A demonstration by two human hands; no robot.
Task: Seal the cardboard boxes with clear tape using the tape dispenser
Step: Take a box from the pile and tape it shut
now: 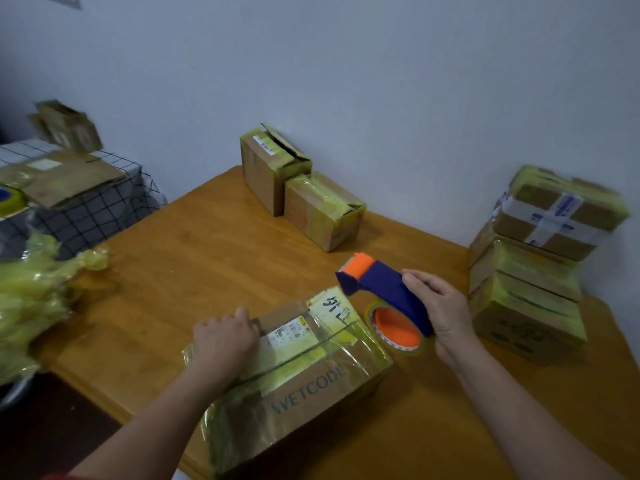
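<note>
Brown cardboard box (pixel 304 382) sits at the 6 o'clock edge of the wooden counter (pixel 194 258). It is wrapped in yellowish clear tape, with "WETCODE" printed in blue on its near side and a white label (pixel 287 332) on top. Of the two hands, the left hand (pixel 225 341) lies on the box top toward 10 o'clock, fingers bent over the far edge and holding it. The right hand (pixel 445 315), at 3 o'clock from the box, wraps its fingers round the handle of the blue-and-orange tape dispenser (pixel 384 287). The dispenser's orange roller (pixel 360 264) points toward 11 o'clock above the box's far right corner, and its tape roll (pixel 394 329) hangs just beside the box.
</note>
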